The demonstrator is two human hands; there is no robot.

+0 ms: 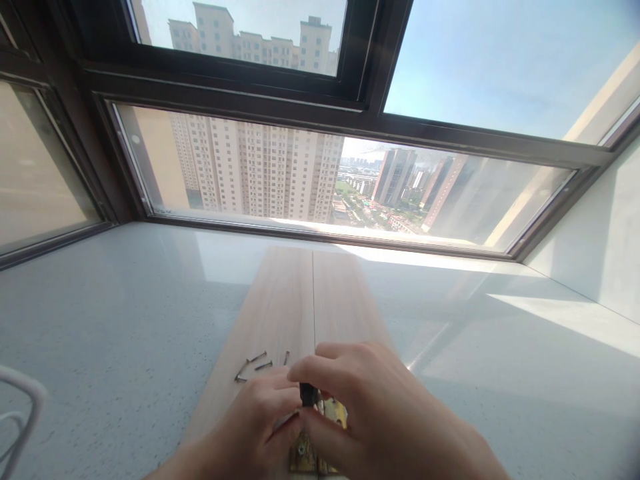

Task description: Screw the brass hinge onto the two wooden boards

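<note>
Hands low in view, close together over two pale wooden boards, laid side by side with a thin dark seam between: left board, right board. Both flat on white speckled stone windowsill, running away toward the window with dark brown frame.

Right hand: closed, thumb and forefinger pinching a short black object, upright or nearly so; lower end hidden by fingers. Left hand: fingers curled in beside the same black object, close to right thumb; cannot tell what, if anything, in its grip.

Brass-coloured metal hinge beneath both hands, worn-looking, parts visible on both sides of the seam; one screw head visible in the part on the left board. Rest of hinge covered by hands.

Several loose thin metal screws on the left board, beyond left hand: most in a loose cluster, one a little apart, nearer the seam. Exact count hard to tell.

White curved tube-like object at lower left edge, cut off by view. Bright sunlight patches on windowsill at right. Outside the glass: tall beige apartment blocks, darker towers farther right, blue sky above.
</note>
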